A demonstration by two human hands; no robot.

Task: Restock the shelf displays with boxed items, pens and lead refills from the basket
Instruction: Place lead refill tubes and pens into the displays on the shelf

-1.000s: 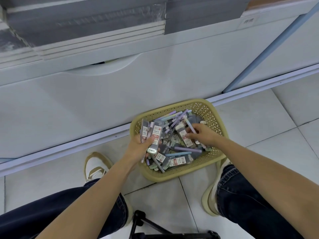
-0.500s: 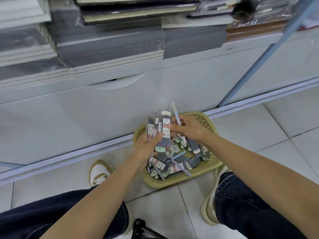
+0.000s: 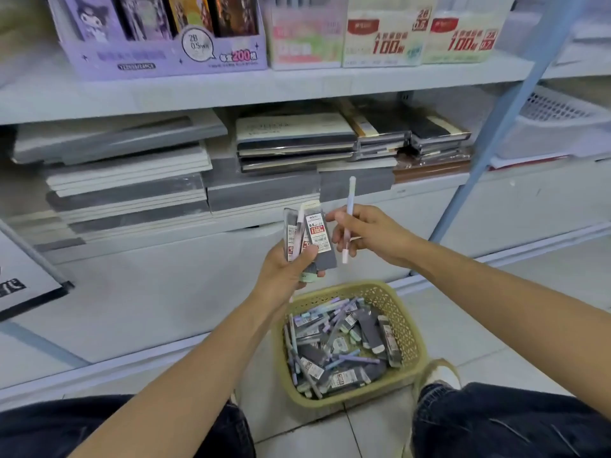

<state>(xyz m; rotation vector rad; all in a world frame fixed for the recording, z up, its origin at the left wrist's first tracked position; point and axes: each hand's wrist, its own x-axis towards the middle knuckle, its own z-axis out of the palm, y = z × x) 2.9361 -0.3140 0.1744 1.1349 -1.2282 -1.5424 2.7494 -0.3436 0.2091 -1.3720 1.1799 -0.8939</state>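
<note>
Right now we have both hands raised in front of the shelves, above and a little behind the basket point(image 3: 407, 314). Our left hand point(image 3: 287, 276) grips a small bunch of lead refill packs point(image 3: 318, 232). The thumb is pressed across their fronts and the fingers are curled behind. The packs stand nearly upright, labels toward us, and a thin pale stick sits among them; we cannot tell whether it is a pen.

Our right hand point(image 3: 372, 236) pinches a pale pen point(image 3: 350, 201) between thumb and curled fingers. The pen stands almost upright, its top end rising above the hand and its bottom end poking out below. This hand is just beside the packs; we cannot tell whether a fingertip touches them.

The basket is tan with a lattice wall. It sits on the tiled floor point(image 3: 496, 325) between our knees, near the foot of the shelf unit. It holds a jumble of grey refill packs and pastel pens.

On the upper shelf we see a purple display box point(image 3: 158, 59) marked 2B 0.5mm. To its right stand white display boxes point(image 3: 383, 44) with red print. Beneath that shelf lie stacks of notebooks point(image 3: 294, 143) in grey, white and black. A blue post point(image 3: 509, 117) slants up at the right, with a white lattice tray point(image 3: 558, 123) beyond it.
</note>
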